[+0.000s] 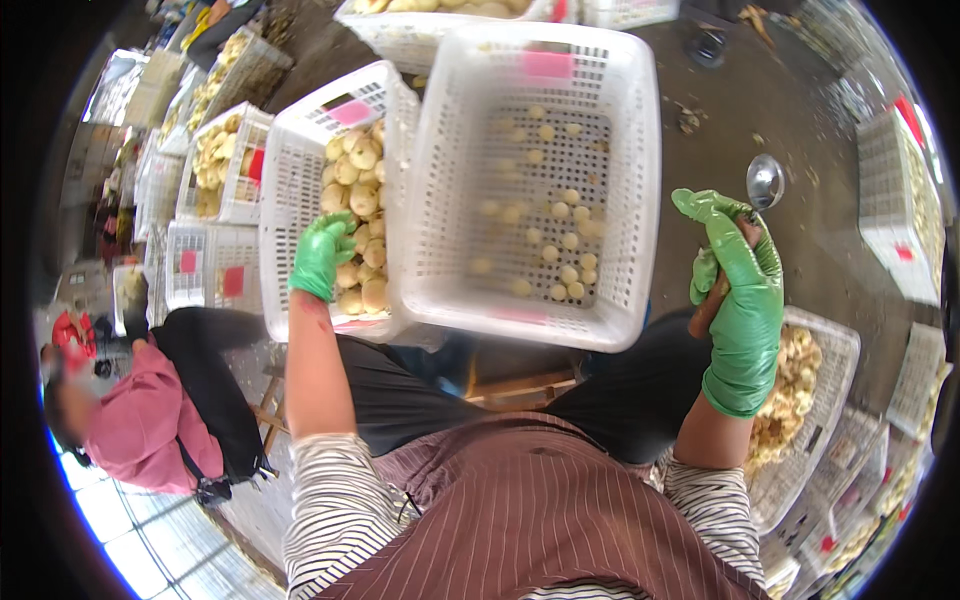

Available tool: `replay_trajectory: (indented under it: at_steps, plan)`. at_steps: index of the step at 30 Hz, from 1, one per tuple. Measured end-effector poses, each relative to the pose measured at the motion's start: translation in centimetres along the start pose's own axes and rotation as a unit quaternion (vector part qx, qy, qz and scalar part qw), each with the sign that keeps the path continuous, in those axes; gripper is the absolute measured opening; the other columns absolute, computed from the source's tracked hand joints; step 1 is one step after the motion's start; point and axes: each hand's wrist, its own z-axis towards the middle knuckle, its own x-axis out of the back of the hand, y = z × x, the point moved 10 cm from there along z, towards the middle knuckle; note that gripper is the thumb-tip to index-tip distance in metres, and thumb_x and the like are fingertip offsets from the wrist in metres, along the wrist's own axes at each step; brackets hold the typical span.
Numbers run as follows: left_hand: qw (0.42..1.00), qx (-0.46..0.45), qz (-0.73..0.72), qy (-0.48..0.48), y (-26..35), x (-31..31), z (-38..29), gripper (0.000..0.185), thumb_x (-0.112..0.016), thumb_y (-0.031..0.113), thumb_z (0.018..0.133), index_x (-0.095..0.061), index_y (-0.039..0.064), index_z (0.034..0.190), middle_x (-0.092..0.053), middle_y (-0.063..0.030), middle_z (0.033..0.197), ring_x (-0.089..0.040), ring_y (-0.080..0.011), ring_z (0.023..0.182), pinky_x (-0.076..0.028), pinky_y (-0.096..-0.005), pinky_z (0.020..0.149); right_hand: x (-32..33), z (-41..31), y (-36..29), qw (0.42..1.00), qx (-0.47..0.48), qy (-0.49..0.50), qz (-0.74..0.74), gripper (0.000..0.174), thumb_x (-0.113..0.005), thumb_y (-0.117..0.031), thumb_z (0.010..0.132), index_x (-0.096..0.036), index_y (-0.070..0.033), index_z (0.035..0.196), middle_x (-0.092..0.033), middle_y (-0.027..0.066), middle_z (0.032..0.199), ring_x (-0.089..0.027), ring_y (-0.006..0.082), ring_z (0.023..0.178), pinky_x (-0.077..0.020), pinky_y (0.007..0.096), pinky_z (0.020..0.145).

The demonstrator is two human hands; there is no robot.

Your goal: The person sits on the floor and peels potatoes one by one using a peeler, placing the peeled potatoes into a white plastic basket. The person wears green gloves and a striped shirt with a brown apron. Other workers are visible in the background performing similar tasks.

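Note:
My left hand point(324, 255), in a green glove, reaches into a white plastic crate point(279, 225) at the left. Its fingers are bent and apart beside a pile of pale yellow, round fruits or vegetables point(364, 199); whether they touch one is unclear. On the right, my gloved right hand point(739, 289) grips the wooden handle point(712, 304) of a scoop, whose round metal bowl point(765, 182) points away from me. Before me, a larger white crate point(529, 319) tilts over the left crate's side. Several small cream balls point(570, 241) lie scattered on its perforated bottom.
A crate of cream-coloured pieces point(787, 382) stands by my right arm. More filled crates point(225, 154) line the left, and another point(397, 34) stands beyond. A person in a pink top point(154, 427) sits at the left. Scraps point(690, 118) lie on the wet floor.

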Motion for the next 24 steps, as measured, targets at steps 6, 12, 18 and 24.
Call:
replay_trajectory:
  at_steps: [6, 12, 18, 24]
  plan:
    - [0.994, 0.028, 0.105, 0.035, -4.4, 8.3, 11.3, 0.028, -0.057, 0.015, 0.089, -0.064, 0.007, 0.115, -0.068, -0.006, 0.097, -0.062, -0.0171, 0.076, -0.051, -0.0308, 0.065, -1.6, 3.5, 5.7, 0.985, -0.069, 0.024, -0.158, 0.026, -0.058, -0.014, 0.095, -0.063, -0.002, 0.118, -0.065, 0.0033, 0.071, -0.037, 0.0017, 0.036, -0.0238, 0.0178, 0.033]
    - [0.969, 0.057, 0.232, 0.057, -10.9, 2.9, 20.3, 0.072, -0.076, 0.021, 0.075, -0.045, 0.013, 0.139, -0.062, -0.0141, 0.115, -0.062, -0.0281, 0.093, -0.053, -0.0409, 0.077, -3.4, 5.4, 8.5, 0.976, -0.096, -0.009, -0.194, 0.027, -0.055, -0.012, 0.096, -0.06, -0.002, 0.12, -0.064, 0.0042, 0.069, -0.036, 0.0026, 0.034, -0.0255, 0.0184, 0.032]
    - [0.917, -0.052, 0.358, 0.169, -10.7, 0.6, 23.5, 0.082, -0.082, 0.023, 0.066, -0.044, 0.01, 0.137, -0.061, -0.0177, 0.117, -0.06, -0.0308, 0.108, -0.052, -0.0373, 0.09, -6.1, 6.7, 11.2, 0.961, -0.155, -0.024, -0.229, 0.019, -0.059, -0.011, 0.094, -0.062, -0.003, 0.111, -0.066, 0.0052, 0.069, -0.043, 0.0033, 0.041, -0.0292, 0.0177, 0.037]
    - [0.977, -0.037, -0.128, 0.165, -8.1, 3.7, 19.6, 0.063, -0.078, 0.023, 0.073, -0.046, 0.008, 0.125, -0.059, -0.011, 0.108, -0.064, -0.0234, 0.084, -0.058, -0.0326, 0.066, -9.6, 6.2, 13.3, 0.948, -0.198, -0.129, -0.214, 0.027, -0.06, -0.008, 0.093, -0.059, -0.003, 0.119, -0.069, 0.006, 0.086, -0.054, 0.0046, 0.058, -0.0386, 0.0162, 0.048]
